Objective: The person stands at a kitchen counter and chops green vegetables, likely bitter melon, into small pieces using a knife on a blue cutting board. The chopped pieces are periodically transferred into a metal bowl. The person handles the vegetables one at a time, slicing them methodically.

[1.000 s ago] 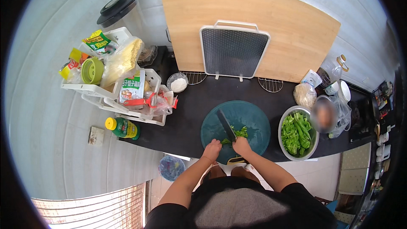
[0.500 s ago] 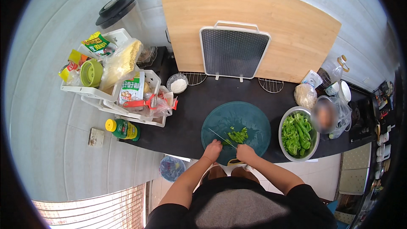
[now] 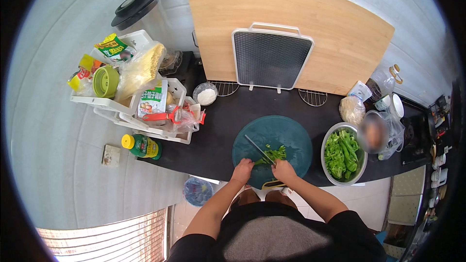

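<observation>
The right hand (image 3: 283, 170) grips a knife (image 3: 257, 147); the left hand (image 3: 242, 170), apart from it, pinches green pepper (image 3: 260, 161), probably light, crisp and slick, best held at its uncut end, on the round board (image 3: 262, 127) beside chopped pieces (image 3: 277, 154), left of a metal bowl (image 3: 365, 166)

A smooth black countertop (image 3: 218, 128), round dark-green cutting board (image 3: 293, 136), silver metal bowl (image 3: 363, 166) of bright-green peppers (image 3: 342, 155), white plastic baskets (image 3: 102, 103) of colorful food packets (image 3: 111, 46) and clear, black-lidded blender jug (image 3: 150, 23) mark a kitchen.
</observation>
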The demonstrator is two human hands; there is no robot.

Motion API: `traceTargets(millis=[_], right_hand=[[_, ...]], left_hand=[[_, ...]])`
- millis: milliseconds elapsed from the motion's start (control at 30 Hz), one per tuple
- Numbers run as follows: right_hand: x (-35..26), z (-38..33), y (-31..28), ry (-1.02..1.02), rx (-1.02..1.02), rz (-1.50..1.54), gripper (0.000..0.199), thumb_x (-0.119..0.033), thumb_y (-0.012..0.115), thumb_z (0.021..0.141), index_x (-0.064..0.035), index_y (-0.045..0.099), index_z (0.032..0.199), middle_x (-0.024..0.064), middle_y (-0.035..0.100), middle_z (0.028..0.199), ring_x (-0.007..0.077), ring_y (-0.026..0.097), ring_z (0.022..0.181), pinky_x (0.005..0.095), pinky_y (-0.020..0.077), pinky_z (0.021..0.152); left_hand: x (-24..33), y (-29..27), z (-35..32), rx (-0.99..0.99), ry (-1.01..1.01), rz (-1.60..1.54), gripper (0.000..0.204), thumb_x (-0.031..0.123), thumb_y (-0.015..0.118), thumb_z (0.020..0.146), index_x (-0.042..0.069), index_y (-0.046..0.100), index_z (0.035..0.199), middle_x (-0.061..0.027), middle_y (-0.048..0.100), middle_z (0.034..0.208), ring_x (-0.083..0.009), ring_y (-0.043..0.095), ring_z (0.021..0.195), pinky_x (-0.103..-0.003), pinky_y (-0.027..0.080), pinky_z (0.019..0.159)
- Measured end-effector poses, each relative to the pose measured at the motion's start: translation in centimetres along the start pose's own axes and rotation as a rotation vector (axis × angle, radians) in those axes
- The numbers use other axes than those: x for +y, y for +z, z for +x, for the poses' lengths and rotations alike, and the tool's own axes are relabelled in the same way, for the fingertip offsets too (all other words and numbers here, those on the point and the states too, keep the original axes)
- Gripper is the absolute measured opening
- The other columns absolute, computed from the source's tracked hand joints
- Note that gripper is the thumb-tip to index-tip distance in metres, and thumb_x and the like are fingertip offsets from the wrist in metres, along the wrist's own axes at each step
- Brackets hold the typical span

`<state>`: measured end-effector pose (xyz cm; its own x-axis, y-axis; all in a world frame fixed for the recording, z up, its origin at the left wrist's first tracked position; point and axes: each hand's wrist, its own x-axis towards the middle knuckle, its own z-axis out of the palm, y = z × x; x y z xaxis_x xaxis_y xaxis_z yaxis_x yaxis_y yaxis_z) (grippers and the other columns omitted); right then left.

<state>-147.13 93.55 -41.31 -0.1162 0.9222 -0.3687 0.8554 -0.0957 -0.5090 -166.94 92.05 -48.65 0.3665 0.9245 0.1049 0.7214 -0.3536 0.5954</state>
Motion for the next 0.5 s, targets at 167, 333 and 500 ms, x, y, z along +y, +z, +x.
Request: traceTargets(millis=[167,333,500], right_hand=[[0.6,-1.4,-1.1,-0.048,-0.117,-0.121,0.021,-0.019,0.052,0.080,0.0007,0.060,0.080,0.0237,0.062,0.077,0.0401,0.060,0.074,0.0476,0.0484,0.067],[1.0,-0.8,-0.2,-0.046,-0.183,-0.167,0.021,-0.015,0.048,0.079,0.0012,0.061,0.080,0.0247,0.062,0.076,0.0400,0.061,0.074,0.0464,0.0492,0.068],[0.2,1.6,0.8,-0.032,-0.192,-0.112,0.020,-0.013,0.049,0.077,0.0019,0.062,0.079,0.0248,0.062,0.077,0.0405,0.061,0.076,0.0457,0.0499,0.069]], left_hand=[[0.2,0.3,1.1,0.024,0.050,-0.010,0.020,0.001,0.051,0.069,0.003,0.062,0.085,-0.0106,0.055,0.089,-0.0298,0.053,0.090,-0.036,0.048,0.075],[0.1,0.5,1.3,0.047,0.078,0.025,0.014,0.002,0.050,0.067,0.003,0.059,0.077,-0.0107,0.054,0.084,-0.0299,0.053,0.087,-0.036,0.048,0.073],[-0.1,0.7,1.7,0.041,0.113,0.035,0.008,0.003,0.050,0.066,0.004,0.056,0.071,-0.0109,0.053,0.082,-0.0298,0.052,0.085,-0.036,0.048,0.071]])
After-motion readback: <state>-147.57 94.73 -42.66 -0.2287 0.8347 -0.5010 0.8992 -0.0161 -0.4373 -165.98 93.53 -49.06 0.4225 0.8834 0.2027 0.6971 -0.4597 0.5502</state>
